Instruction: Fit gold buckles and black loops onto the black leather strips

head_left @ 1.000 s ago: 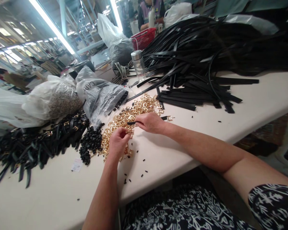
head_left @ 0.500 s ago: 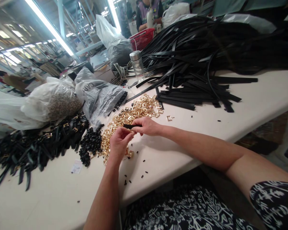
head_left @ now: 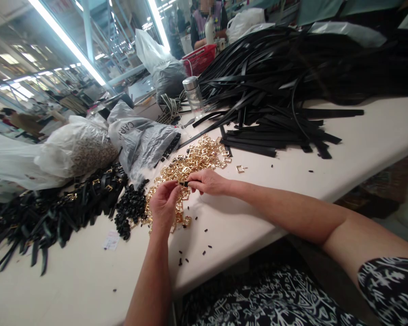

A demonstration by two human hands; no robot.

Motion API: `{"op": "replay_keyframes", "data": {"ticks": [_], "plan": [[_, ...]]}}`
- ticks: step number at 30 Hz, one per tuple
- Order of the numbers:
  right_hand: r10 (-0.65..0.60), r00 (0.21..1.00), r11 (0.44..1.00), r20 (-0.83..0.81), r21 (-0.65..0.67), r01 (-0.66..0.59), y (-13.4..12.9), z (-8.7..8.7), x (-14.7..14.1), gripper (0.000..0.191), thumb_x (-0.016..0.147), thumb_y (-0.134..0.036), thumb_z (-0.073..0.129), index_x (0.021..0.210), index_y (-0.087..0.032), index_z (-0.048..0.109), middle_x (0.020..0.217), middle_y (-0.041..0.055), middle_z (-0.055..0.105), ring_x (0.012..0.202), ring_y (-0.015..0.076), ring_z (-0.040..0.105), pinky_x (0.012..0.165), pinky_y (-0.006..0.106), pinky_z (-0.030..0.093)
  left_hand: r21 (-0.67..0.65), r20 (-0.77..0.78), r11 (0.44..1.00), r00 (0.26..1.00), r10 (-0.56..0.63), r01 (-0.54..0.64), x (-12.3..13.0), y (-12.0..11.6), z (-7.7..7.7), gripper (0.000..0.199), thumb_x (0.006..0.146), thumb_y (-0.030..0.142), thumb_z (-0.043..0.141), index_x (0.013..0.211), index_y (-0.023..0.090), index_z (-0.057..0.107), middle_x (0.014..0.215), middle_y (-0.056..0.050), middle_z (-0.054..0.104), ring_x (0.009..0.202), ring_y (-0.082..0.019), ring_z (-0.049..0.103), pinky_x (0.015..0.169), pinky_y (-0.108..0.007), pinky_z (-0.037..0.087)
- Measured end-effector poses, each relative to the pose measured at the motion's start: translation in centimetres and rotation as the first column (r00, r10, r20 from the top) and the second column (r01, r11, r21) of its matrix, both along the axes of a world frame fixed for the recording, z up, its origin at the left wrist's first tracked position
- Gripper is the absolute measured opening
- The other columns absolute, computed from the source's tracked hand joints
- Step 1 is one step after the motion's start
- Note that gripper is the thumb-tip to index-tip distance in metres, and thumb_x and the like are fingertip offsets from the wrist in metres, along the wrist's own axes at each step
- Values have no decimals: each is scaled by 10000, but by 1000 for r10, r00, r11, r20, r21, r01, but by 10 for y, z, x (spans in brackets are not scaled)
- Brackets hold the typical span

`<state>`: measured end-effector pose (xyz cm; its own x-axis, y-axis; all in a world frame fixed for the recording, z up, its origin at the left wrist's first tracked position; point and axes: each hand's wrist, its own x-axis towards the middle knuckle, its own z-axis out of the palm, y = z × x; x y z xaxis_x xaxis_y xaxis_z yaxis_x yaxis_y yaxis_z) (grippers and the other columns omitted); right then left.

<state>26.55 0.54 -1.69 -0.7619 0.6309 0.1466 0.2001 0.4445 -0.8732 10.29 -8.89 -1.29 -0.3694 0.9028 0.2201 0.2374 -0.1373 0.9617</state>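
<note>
My left hand (head_left: 162,206) is closed, pinching a small gold buckle (head_left: 181,183) by its edge. Close beside it, my right hand (head_left: 209,182) grips a short black strap (head_left: 187,183), whose end meets the buckle. Whether the strap passes through the buckle is too small to tell. Both hands are over the near side of a heap of gold buckles (head_left: 204,151) on the white table (head_left: 245,226). A pile of small black loops (head_left: 127,208) lies left of my left hand.
Black straps (head_left: 251,140) are heaped at the back right. Straps with buckles (head_left: 54,210) lie at the left, near plastic bags (head_left: 78,145). A glass bottle (head_left: 193,97) and a red basket (head_left: 200,59) stand behind. Farther back is another person (head_left: 209,25).
My hands have drawn slightly apart, the left one moving left. The gold buckle now shows between them, and less of the black strap is visible above the left fingers.
</note>
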Motion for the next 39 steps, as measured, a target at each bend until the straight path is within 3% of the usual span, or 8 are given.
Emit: {"op": "replay_keyframes", "data": {"ticks": [7, 10, 15, 19, 24, 29, 34, 39], "plan": [[68, 993, 991, -98, -105, -78, -1, -5, -2, 149, 901, -199, 514, 908, -137, 649, 753, -13, 661, 524, 52, 571, 555, 185, 426, -21, 101, 995, 990, 96, -95, -6, 3, 1, 235, 711, 333, 754, 865, 170, 685, 768, -8, 688, 634, -103, 628, 625, -231, 515], [89, 987, 985, -133, -138, -107, -1, -4, -1, 150, 899, -193, 508, 899, -135, 647, 735, -14, 653, 527, 49, 560, 544, 175, 423, -36, 223, 995, 970, 95, -90, -10, 6, -2, 232, 698, 312, 766, 867, 176, 685, 777, 9, 680, 616, -70, 608, 615, -191, 497], [113, 978, 967, -178, -206, -149, -2, -2, -1, 146, 894, -215, 508, 876, -136, 629, 725, -14, 642, 517, 49, 544, 524, 173, 430, -88, 528, 996, 848, 51, -5, -9, 9, -2, 277, 607, 259, 834, 806, 161, 667, 760, 22, 665, 606, -39, 607, 605, -135, 495], [76, 984, 973, -160, -205, -108, -3, 1, -2, 152, 889, -212, 504, 815, -139, 615, 701, -18, 637, 493, 45, 539, 514, 170, 426, -135, 640, 988, 768, 28, 76, -7, 10, -1, 285, 626, 243, 831, 833, 155, 654, 757, 13, 670, 574, -44, 616, 566, -131, 500], [29, 992, 988, -124, -150, -48, -3, 1, -2, 192, 892, -225, 498, 765, -138, 614, 667, -22, 629, 479, 44, 552, 510, 163, 416, -128, 669, 986, 743, 6, 107, -4, 11, -3, 288, 636, 255, 830, 858, 163, 672, 813, -12, 699, 643, -71, 657, 615, -153, 519], [34, 990, 994, -138, -101, -48, -5, 0, -3, 163, 884, -204, 498, 791, -137, 614, 687, -19, 634, 488, 51, 568, 501, 165, 429, -64, 568, 988, 819, -77, 137, 3, 9, -6, 275, 603, 198, 842, 830, 176, 689, 833, 2, 708, 736, -87, 661, 740, -198, 523], [9, 989, 993, -145, -112, -25, -8, 1, -3, 117, 854, -159, 502, 832, -135, 614, 699, -21, 636, 496, 60, 582, 494, 167, 438, -46, 463, 992, 883, -81, 116, 9, 6, -6, 235, 622, 207, 828, 807, 176, 687, 786, 7, 697, 708, -91, 642, 684, -198, 506], [76, 997, 997, 26, -19, -76, -4, 10, 3, 118, 841, -168, 529, 789, -136, 630, 709, -14, 646, 540, 79, 609, 550, 187, 434, -33, 540, 998, 842, -20, 45, 3, 7, -4, 242, 581, 184, 838, 749, 174, 664, 749, 19, 679, 684, -79, 635, 680, -184, 510]]}}
